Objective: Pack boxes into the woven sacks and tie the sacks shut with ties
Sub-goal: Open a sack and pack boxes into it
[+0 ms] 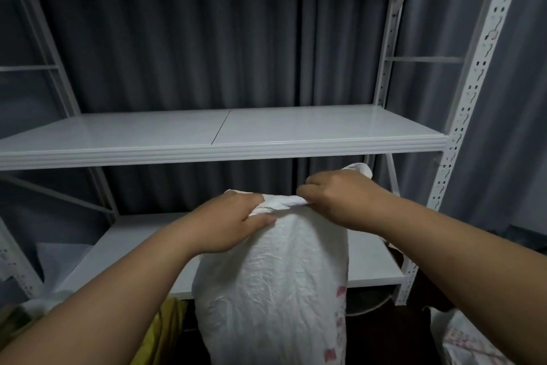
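A white woven sack (272,284) with red print along its right side stands upright in front of me, bulging. Its top edge is bunched between my hands. My left hand (228,222) grips the left part of the gathered mouth, thumb lying over the fabric. My right hand (334,196) pinches the right part of the mouth, and a flap of sack sticks up behind it. No boxes and no tie show; what the sack contains is hidden.
A white metal shelving rack stands right behind the sack, with a middle shelf (225,139) and a lower shelf (118,252). Its perforated upright (461,125) rises on the right. Yellow fabric (165,332) lies at lower left, another printed sack (470,341) at lower right.
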